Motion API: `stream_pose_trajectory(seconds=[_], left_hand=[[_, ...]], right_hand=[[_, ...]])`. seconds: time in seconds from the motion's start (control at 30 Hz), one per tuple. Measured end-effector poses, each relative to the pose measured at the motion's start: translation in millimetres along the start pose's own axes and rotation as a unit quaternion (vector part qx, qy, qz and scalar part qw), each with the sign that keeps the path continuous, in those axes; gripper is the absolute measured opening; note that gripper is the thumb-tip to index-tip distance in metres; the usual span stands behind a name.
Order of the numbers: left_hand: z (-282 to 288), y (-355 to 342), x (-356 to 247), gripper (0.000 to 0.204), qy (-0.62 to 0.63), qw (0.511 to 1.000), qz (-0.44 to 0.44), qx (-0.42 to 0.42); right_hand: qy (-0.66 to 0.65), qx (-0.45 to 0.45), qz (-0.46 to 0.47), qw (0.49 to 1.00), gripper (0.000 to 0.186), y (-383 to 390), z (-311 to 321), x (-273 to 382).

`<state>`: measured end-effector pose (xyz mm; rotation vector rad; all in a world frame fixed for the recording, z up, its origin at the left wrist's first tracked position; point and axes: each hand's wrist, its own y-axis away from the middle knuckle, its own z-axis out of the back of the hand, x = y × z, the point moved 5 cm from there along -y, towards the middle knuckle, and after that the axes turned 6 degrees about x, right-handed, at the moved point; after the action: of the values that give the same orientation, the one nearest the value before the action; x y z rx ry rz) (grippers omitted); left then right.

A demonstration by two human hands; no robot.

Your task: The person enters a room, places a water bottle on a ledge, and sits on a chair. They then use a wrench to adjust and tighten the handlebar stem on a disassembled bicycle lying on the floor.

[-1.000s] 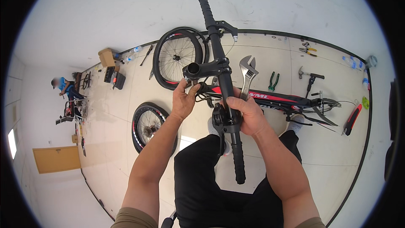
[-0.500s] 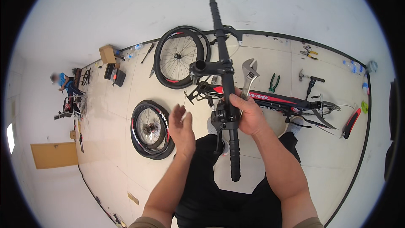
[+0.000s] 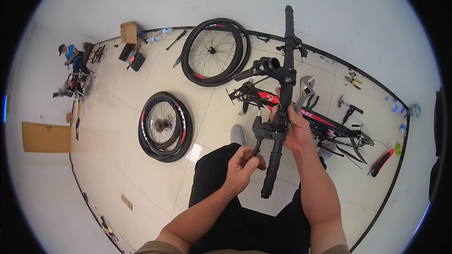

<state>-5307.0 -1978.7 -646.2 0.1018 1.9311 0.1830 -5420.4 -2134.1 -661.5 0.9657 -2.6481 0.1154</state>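
A black bicycle handlebar [image 3: 289, 57] with ribbed grips is held up in front of me, one end pointing away and the other toward my lap. My right hand [image 3: 298, 132] wraps round its middle and also keeps an adjustable wrench [image 3: 306, 89] against it, jaws facing away. The fingers of my left hand [image 3: 241, 173] are curled on the tip of the near brake lever [image 3: 257, 145]. A black stem [image 3: 261, 69] juts left from the bar. Behind it, the black and red bicycle frame [image 3: 325, 123] lies on the floor, partly hidden.
Two stacks of wheels lie left: a far wheel [image 3: 212, 49] and a nearer wheel [image 3: 165, 127]. Pliers [image 3: 353, 81], a hammer [image 3: 351, 105] and a red-black mudguard [image 3: 381, 162] lie right. Far left are a cardboard box [image 3: 128, 33] and a person in blue [image 3: 73, 56].
My left hand, open and apart before, has moved right and closed on the brake lever. The handlebar has shifted right in view, and the whole view has turned somewhat.
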Motion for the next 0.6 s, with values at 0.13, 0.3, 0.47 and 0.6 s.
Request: stream_pose_trajectory(seconds=[0.13, 0.3, 0.47, 0.6], left_hand=[[-6, 6, 22, 0.038, 0.149, 0.974, 0.168, 0.02], [-32, 6, 20, 0.037, 0.092, 0.955, 0.213, 0.186], [-36, 8, 18, 0.03, 0.064, 0.959, 0.246, 0.128], [-30, 12, 20, 0.023, -0.129, 0.969, 0.213, 0.01]], right_hand=[[0.029, -0.011, 0.007, 0.999, 0.064, 1, 7, -1], [0.045, -0.001, -0.002, 0.999, 0.06, 6, 5, 2], [0.141, 0.008, -0.024, 0.99, 0.048, 13, -9, 4], [0.213, -0.03, -0.058, 0.975, 0.043, 14, -23, 0]])
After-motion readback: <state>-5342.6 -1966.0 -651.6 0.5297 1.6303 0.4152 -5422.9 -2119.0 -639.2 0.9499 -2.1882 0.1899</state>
